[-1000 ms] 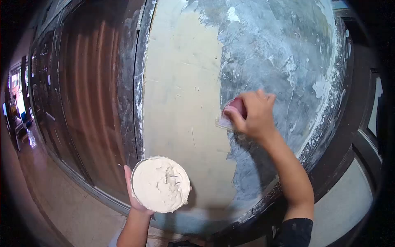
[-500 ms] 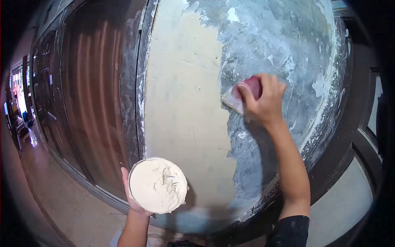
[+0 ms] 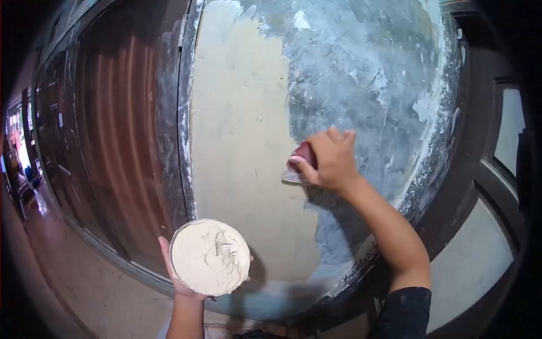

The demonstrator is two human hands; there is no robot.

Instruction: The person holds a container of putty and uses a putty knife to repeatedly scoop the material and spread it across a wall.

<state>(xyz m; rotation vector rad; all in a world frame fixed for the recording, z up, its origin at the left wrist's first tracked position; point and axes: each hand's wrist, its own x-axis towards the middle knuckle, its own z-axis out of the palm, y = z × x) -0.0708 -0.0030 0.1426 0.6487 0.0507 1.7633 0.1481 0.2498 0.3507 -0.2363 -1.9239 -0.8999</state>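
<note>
- Right hand (image 3: 333, 158), right of centre: fingers and thumb closed around a dark red scraper (image 3: 302, 160), its edge at the cream coat (image 3: 243, 113) on the mottled grey panel (image 3: 361, 73).
- Left hand (image 3: 179, 277), lower left of centre: spread open, cupping a round tub (image 3: 174, 265) of pale paste (image 3: 197, 254).

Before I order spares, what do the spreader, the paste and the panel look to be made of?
Spreader, in the right hand: likely plastic or rubber; smooth dark red grip, pale smeared edge.
Paste: probably filler or putty; cream, with soft, thick ridges.
Panel: mottled grey-blue, scuffed; wood, metal or plaster, can't tell.
</note>
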